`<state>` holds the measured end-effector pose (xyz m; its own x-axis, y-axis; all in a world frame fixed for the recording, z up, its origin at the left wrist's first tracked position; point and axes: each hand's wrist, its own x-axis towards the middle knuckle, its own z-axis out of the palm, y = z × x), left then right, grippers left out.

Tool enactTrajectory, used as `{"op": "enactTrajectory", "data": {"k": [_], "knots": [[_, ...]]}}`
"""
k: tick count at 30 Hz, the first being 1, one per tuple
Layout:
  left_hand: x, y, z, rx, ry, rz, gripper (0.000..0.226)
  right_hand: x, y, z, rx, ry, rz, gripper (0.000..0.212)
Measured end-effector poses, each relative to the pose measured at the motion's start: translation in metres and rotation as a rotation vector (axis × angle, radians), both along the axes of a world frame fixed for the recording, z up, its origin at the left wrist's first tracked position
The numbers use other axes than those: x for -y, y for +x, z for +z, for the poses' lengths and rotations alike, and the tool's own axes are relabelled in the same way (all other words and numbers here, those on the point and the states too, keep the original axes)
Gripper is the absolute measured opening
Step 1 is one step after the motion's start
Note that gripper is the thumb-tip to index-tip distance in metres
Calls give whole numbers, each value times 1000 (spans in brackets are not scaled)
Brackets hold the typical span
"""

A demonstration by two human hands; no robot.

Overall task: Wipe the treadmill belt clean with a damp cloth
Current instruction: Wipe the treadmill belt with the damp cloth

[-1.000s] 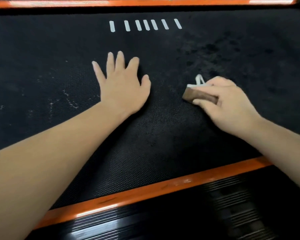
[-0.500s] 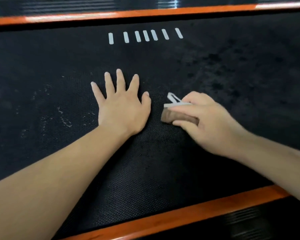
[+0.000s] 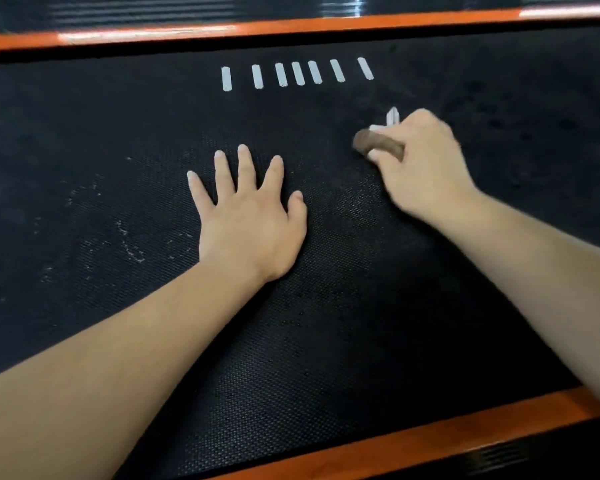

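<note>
The black textured treadmill belt (image 3: 309,341) fills the view. My left hand (image 3: 250,220) lies flat on it near the middle, palm down, fingers spread, holding nothing. To its right and a little farther away, my right hand (image 3: 426,164) grips a folded brown cloth (image 3: 378,143) with a white tag sticking up, pressed against the belt. Pale dusty specks (image 3: 129,244) mark the belt left of my left hand. Dark blotches (image 3: 499,116) show at the right.
Several short white stripes (image 3: 297,73) are printed on the belt beyond my hands. An orange side rail (image 3: 291,27) runs along the far edge. Another orange side rail (image 3: 430,441) borders the near edge, with black ribbed footboards outside both.
My right hand slid the cloth left toward my left hand, then back right and away toward the white stripes. My left hand stayed planted while the view tilted down the belt.
</note>
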<state>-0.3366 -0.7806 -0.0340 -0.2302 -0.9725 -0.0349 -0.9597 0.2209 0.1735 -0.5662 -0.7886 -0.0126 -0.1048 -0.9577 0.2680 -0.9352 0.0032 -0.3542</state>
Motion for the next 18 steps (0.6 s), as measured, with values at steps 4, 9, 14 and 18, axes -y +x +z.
{"op": "enactTrajectory", "data": {"k": [4, 9, 14, 18], "knots": [[1, 0, -1, -6, -14, -5, 66, -40, 33, -2, 67, 35, 380, 26], [1, 0, -1, -7, -1, -4, 67, 35, -6, 1, -9, -9, -9, 26], [0, 0, -1, -16, -17, -11, 67, 5, 27, -5, 15, 29, 364, 31], [0, 0, 0, -28, -7, -9, 67, 64, -9, 3, -77, -34, 23, 26]]}}
